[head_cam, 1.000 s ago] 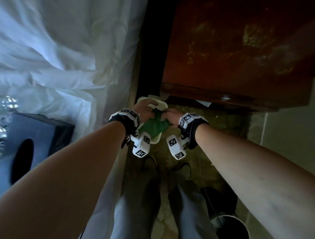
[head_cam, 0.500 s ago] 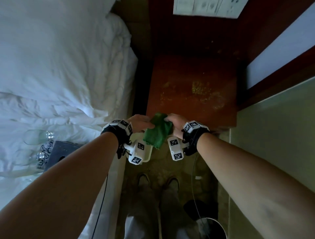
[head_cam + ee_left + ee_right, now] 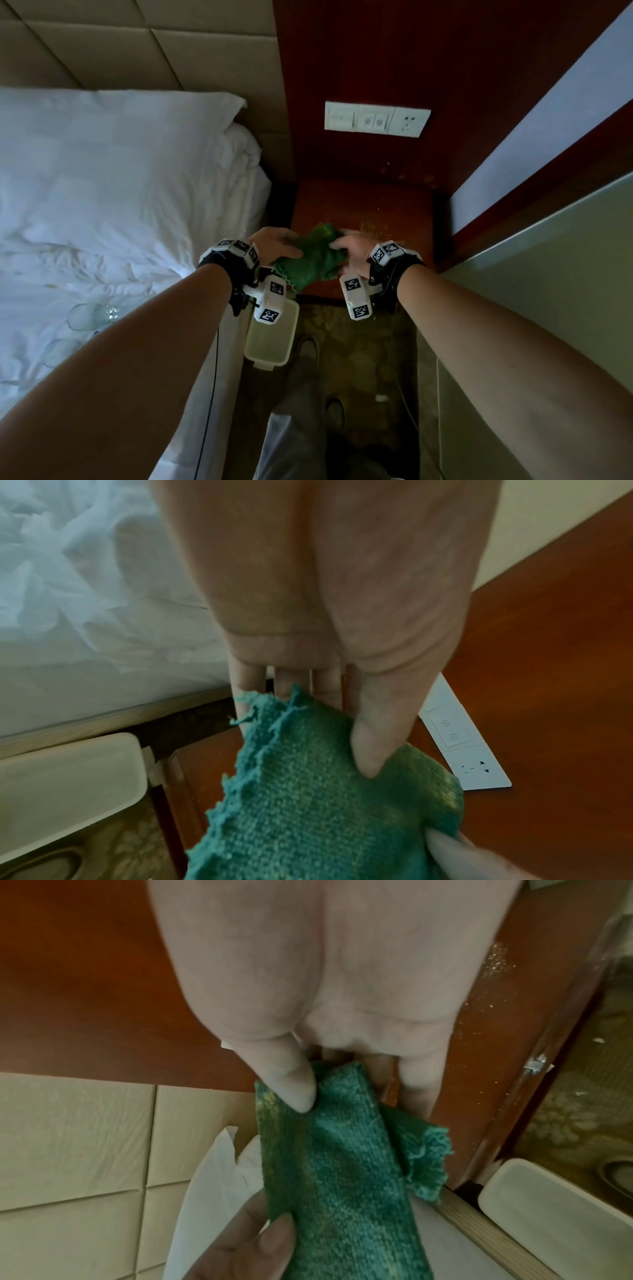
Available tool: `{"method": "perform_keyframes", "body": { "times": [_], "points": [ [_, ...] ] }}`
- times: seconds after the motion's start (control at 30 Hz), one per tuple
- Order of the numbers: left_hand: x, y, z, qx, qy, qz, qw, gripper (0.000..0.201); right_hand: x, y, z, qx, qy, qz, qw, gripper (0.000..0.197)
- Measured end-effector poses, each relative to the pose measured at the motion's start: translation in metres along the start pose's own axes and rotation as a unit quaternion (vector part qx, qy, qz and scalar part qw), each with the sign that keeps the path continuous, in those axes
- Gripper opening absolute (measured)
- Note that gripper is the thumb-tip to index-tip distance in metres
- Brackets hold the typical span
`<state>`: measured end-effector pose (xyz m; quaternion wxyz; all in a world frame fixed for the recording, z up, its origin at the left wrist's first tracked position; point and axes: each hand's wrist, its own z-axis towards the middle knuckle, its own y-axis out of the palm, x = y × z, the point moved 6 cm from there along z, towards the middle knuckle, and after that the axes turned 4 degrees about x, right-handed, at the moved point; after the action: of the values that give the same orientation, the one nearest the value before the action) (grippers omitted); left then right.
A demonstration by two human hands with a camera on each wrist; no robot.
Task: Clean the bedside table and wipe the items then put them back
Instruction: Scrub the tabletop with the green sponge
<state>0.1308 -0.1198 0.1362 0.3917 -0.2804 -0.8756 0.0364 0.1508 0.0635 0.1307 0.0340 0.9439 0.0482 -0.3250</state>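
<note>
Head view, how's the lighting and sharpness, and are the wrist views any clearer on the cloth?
Head view: dim, bedside table in shadow, white duvet brightest, edges bent by the wide lens. Left wrist view: green cloth weave sharp, palm near the lens soft. Right wrist view: cloth sharp, bright specks on the table edge.

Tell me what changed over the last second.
Both hands and the green cloth rose from over the white tub on the floor to the bedside table edge. The left hand and right hand kept their grip on the cloth.
</note>
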Motion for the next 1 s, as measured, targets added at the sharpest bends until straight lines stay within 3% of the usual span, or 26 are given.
{"method": "perform_keyframes", "body": {
  "times": [0.17,0.27,0.43,0.63,0.77,1.0],
  "points": [
    [0.036,-0.017,0.031,-0.002,0.024,0.044,0.999,0.044,-0.032,-0.008,0.008,-0.023,-0.008,0.074,0.997,0.013],
    [0.054,-0.027,0.054,0.033,0.037,0.088,0.995,0.036,-0.049,-0.015,0.021,-0.011,-0.007,0.070,0.997,0.015],
    [0.065,-0.048,0.099,0.101,0.016,0.096,0.990,0.034,-0.071,-0.027,0.055,0.068,-0.003,0.130,0.989,0.025],
    [0.070,-0.038,0.119,0.007,-0.025,-0.028,0.999,0.002,-0.075,-0.025,0.075,0.066,0.013,0.192,0.979,0.036],
    [0.065,-0.030,0.126,-0.028,-0.078,-0.123,0.989,0.003,-0.076,-0.021,0.082,0.046,0.020,0.199,0.979,0.042],
    [0.067,-0.024,0.143,-0.050,-0.062,-0.149,0.986,0.025,-0.078,-0.020,0.101,0.035,0.024,0.178,0.983,0.039]
  ]
}}
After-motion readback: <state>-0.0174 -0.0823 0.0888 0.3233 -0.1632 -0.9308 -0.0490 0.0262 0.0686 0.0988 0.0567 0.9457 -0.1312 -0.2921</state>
